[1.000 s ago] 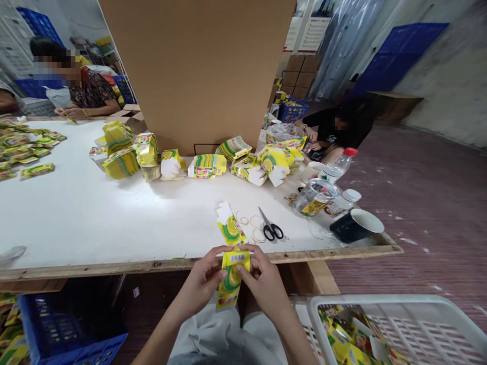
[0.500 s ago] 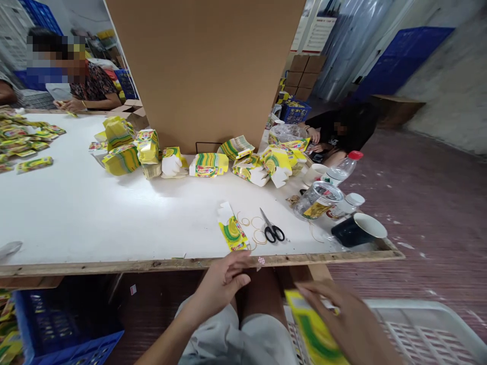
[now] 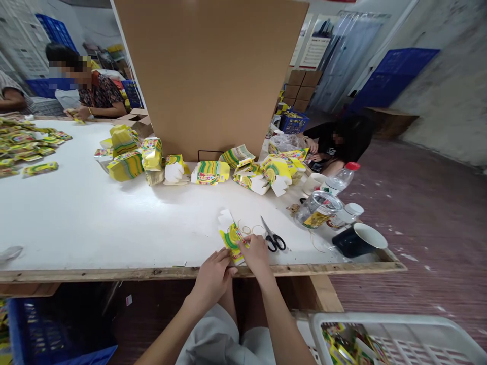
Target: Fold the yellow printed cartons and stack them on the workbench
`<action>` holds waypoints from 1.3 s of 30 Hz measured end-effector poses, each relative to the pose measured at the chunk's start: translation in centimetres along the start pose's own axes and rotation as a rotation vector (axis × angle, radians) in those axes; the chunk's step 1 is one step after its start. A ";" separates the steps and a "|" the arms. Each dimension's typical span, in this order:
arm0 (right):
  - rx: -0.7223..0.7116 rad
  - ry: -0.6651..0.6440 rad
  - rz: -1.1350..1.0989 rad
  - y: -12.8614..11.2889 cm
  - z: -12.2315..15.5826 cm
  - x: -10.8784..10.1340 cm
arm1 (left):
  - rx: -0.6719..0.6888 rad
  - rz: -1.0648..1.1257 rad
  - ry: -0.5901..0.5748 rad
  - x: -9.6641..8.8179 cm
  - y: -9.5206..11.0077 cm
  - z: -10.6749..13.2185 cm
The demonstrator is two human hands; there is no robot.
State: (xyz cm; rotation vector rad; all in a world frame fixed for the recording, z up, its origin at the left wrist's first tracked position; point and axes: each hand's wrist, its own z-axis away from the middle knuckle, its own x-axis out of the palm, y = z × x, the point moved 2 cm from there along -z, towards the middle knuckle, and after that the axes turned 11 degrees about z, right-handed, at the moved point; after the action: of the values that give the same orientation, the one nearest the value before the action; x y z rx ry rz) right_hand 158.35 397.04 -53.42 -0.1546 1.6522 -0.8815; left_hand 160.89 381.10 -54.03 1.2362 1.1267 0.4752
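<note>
A flattened yellow and green carton [image 3: 231, 234] with white end flaps lies near the table's front edge. My right hand [image 3: 255, 255] pinches its right side between thumb and fingers. At the carton's lower left corner, my left hand [image 3: 213, 274] has its fingers bent over the edge, thumb underneath. The fingertips partly hide the carton's lower end. Beside my right hand lie black-handled scissors [image 3: 274, 237] and a few thin rubber bands [image 3: 244, 228].
Stacks of flat cartons [image 3: 210, 172] line the foot of a tall cardboard panel [image 3: 213, 76]. A clear jar [image 3: 318, 209], bottles and a dark cup [image 3: 359, 240] stand at right. Below is a white basket [image 3: 380, 320] with packets. Two co-workers [image 3: 102, 96] [image 3: 335, 142] sit nearby.
My right hand has come up from over the white basket, where it held a yellow carton, to the flattened carton on the table. My left hand has closed onto that carton's near corner.
</note>
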 end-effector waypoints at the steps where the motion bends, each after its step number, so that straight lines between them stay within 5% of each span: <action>1: 0.008 0.010 -0.036 0.1 -0.3 0.2 | -0.001 0.023 0.009 0.0 -0.1 0.0; 6: 0.016 0.025 -0.308 0.5 -0.3 -0.5 | -0.018 0.231 0.091 -0.1 -0.7 0.0; 11: 0.044 -0.010 -0.668 0.3 2.4 -1.2 | -0.070 0.589 0.226 -1.4 -0.7 0.0; 17: 0.096 -0.246 -0.909 -1.0 7.6 -0.9 | -0.145 1.059 0.074 -2.6 1.5 0.2; 22: 0.063 -0.245 -0.912 -1.2 8.7 -1.6 | -0.184 1.416 -0.045 -2.2 2.5 0.7; 30: -0.016 -0.155 -0.635 -1.7 9.7 -1.6 | -0.212 1.186 0.212 -1.3 1.7 0.7; 39: -0.060 -0.144 -0.668 -0.8 9.3 -1.8 | -0.159 0.988 0.238 -1.7 2.5 2.1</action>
State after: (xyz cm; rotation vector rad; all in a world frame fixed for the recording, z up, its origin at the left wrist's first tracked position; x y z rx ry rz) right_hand 166.90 393.16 -51.68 -0.8275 1.5032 -1.2792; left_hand 162.61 379.49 -51.18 1.5688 0.5745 1.4504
